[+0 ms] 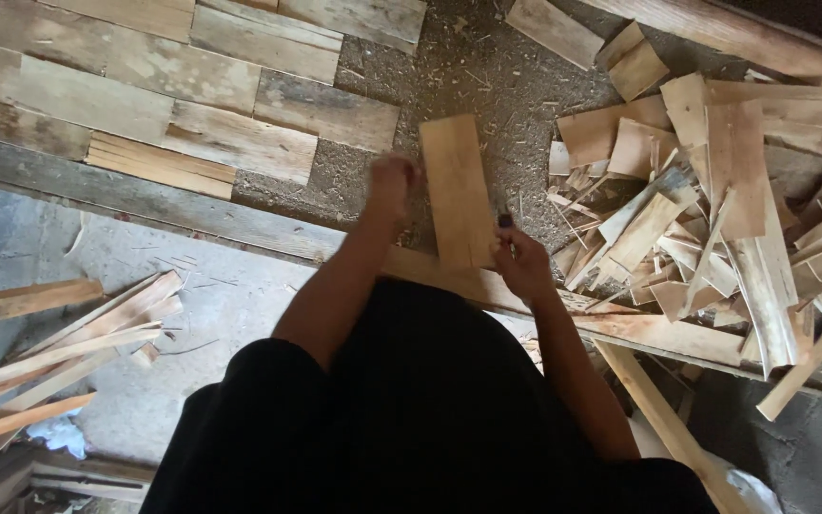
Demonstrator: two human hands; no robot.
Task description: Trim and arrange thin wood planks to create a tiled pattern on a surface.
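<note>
A pale wooden board (457, 190) lies lengthwise on the sawdust-covered ground, its near end resting on a long wooden beam (192, 214). My right hand (523, 266) is at the board's near right corner, closed around a small dark-handled tool (505, 222) whose working end is hidden. My left hand (392, 186) is blurred and curled into a fist just left of the board, with nothing visible in it. I cannot tell whether it touches the board. My black clothing (411, 419) fills the bottom of the view.
A heap of split wood pieces and offcuts (715, 209) lies to the right. Weathered planks (145, 86) lie side by side at the upper left. Thin wooden strips (59, 352) lie on the concrete at the lower left. A slat (658, 419) slants by my right arm.
</note>
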